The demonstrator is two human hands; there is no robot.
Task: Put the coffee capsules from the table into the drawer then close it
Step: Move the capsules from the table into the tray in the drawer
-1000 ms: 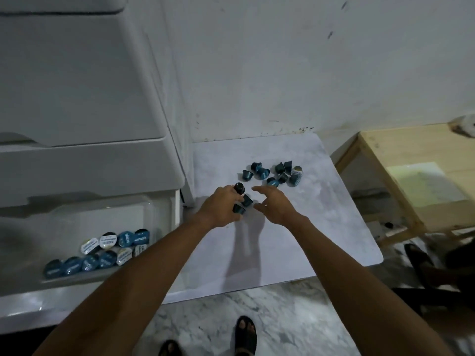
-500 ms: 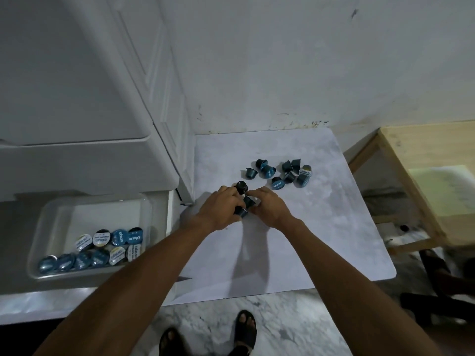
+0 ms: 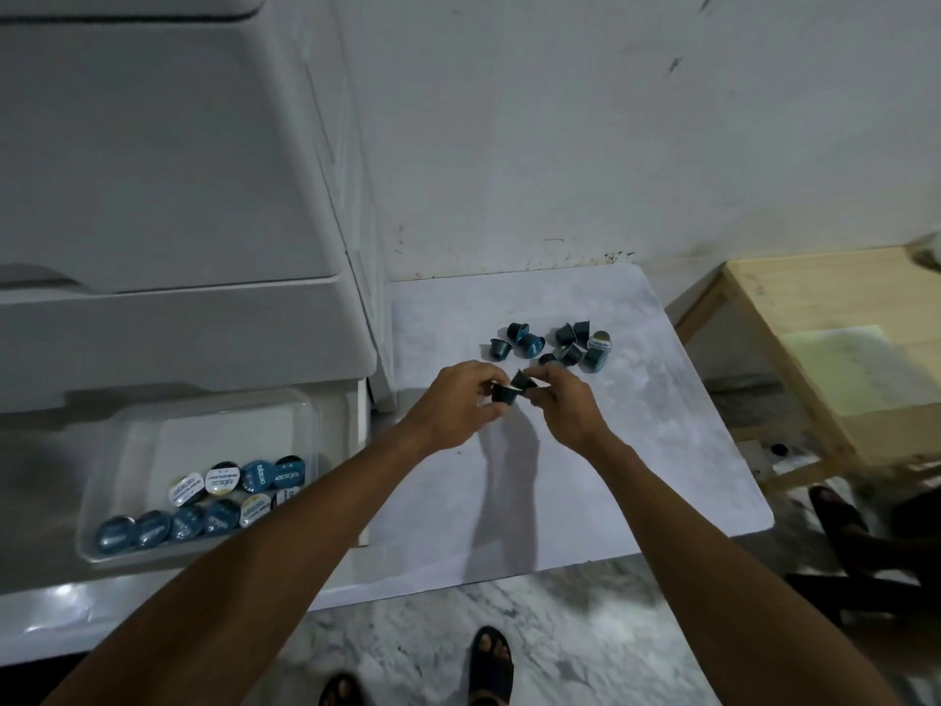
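Observation:
Both hands meet above the white marble table [image 3: 636,450], a little in front of a pile of several dark blue coffee capsules [image 3: 555,343]. My left hand [image 3: 458,405] pinches one dark capsule [image 3: 505,394] lying sideways. My right hand [image 3: 565,405] pinches a second capsule [image 3: 523,381] that touches the first. To the left, the open drawer [image 3: 336,420] of a white cabinet holds a clear tray [image 3: 127,435] with two rows of capsules [image 3: 214,501], foil lids up.
The white cabinet [image 3: 178,323] with shut drawers rises above the open one. A pale wooden table [image 3: 814,308] stands to the right. My sandalled feet [image 3: 491,664] are on the marble floor; another person's sandalled foot [image 3: 840,517] is at the right.
My right hand has closed in on the left and taken hold of a capsule. Both hands have lifted slightly off the table with their capsules.

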